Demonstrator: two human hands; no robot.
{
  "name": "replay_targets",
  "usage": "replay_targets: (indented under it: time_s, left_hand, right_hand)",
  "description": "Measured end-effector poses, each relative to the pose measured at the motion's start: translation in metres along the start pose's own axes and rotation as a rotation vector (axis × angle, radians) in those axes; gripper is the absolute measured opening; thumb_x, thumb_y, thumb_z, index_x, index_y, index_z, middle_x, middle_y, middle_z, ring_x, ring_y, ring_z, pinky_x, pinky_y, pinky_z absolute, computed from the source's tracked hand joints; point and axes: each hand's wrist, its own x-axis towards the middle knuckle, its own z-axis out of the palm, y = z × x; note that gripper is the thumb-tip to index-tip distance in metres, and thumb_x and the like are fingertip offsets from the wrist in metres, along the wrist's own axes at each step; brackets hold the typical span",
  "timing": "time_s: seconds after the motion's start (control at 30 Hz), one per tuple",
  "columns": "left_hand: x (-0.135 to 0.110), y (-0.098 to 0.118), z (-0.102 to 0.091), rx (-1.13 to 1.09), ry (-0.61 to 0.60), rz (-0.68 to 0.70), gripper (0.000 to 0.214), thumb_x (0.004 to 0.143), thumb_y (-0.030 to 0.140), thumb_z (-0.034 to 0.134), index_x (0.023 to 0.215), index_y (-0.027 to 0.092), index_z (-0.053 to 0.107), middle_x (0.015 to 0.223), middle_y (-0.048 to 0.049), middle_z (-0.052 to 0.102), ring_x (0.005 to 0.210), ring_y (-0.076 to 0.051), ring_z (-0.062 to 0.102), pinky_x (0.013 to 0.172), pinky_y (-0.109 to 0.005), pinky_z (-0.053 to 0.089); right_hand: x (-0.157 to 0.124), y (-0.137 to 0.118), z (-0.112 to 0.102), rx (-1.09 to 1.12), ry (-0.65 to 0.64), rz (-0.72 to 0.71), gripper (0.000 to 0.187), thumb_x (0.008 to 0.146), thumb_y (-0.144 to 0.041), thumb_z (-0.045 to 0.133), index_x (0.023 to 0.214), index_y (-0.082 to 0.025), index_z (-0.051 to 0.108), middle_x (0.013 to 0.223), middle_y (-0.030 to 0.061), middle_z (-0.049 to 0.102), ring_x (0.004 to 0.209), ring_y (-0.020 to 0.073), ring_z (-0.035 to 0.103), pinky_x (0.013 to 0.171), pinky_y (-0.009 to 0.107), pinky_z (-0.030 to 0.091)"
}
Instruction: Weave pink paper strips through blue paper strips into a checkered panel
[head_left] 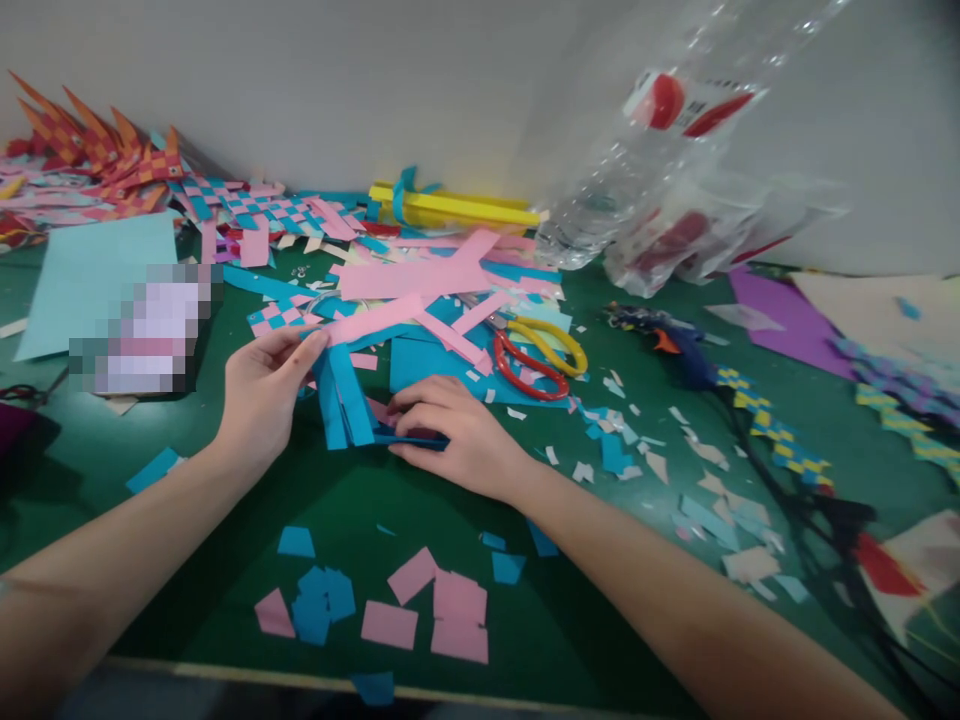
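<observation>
My left hand (262,390) pinches the near end of a long pink paper strip (375,318) that lies across a bundle of blue paper strips (341,400). My right hand (450,430) is closed, its fingers pressing down on the lower ends of those blue strips against the green table (187,500). The blue strips fan upward between both hands. A blue paper sheet (427,365) lies just behind my right hand.
Red and yellow-handled scissors (536,358) lie behind my right hand. Pink and blue offcuts (420,605) litter the near edge. Woven paper pieces (262,210), yellow strips (457,208), a plastic bottle (637,170), a glue gun (667,340) and a light-blue sheet (90,270) surround the area.
</observation>
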Motion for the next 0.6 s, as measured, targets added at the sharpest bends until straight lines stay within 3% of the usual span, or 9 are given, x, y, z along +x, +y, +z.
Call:
replay_targets:
  time_s: [0.13, 0.33, 0.5, 0.6]
  left_hand:
    - [-0.001, 0.001, 0.001, -0.048, 0.044, 0.021, 0.025, 0.067, 0.036, 0.082, 0.084, 0.019, 0.075, 0.070, 0.0013, 0.065, 0.057, -0.007, 0.055, 0.049, -0.016, 0.044]
    - [-0.003, 0.002, 0.002, -0.025, -0.010, -0.001, 0.023, 0.067, 0.036, 0.083, 0.082, 0.020, 0.075, 0.068, 0.0024, 0.063, 0.055, -0.006, 0.051, 0.048, -0.016, 0.041]
    - [-0.005, -0.001, -0.001, 0.053, -0.187, -0.024, 0.028, 0.068, 0.040, 0.081, 0.084, 0.017, 0.076, 0.065, 0.0014, 0.061, 0.053, -0.007, 0.048, 0.047, -0.017, 0.036]
    - [-0.007, -0.001, -0.002, 0.124, -0.340, -0.057, 0.027, 0.069, 0.041, 0.081, 0.081, 0.017, 0.076, 0.065, 0.0006, 0.062, 0.054, -0.007, 0.049, 0.047, -0.017, 0.035]
  right_hand:
    - [0.002, 0.000, 0.000, 0.216, 0.312, 0.143, 0.011, 0.085, -0.025, 0.070, 0.077, -0.021, 0.064, 0.083, 0.0020, 0.071, 0.082, 0.0169, 0.066, 0.076, 0.033, 0.052]
    - [0.002, 0.009, -0.001, 0.282, 0.684, 0.290, 0.011, 0.085, -0.033, 0.068, 0.080, -0.023, 0.064, 0.102, 0.0030, 0.067, 0.100, 0.0185, 0.064, 0.087, 0.036, 0.052]
    - [0.005, 0.014, -0.003, 0.403, 0.771, 0.441, 0.022, 0.093, -0.039, 0.054, 0.080, -0.023, 0.061, 0.076, -0.0003, 0.064, 0.077, 0.0140, 0.063, 0.073, 0.030, 0.052]
    - [0.006, 0.015, -0.003, 0.526, 0.794, 0.443, 0.025, 0.094, -0.040, 0.052, 0.077, -0.022, 0.057, 0.068, -0.0019, 0.062, 0.068, 0.0125, 0.060, 0.068, 0.028, 0.051]
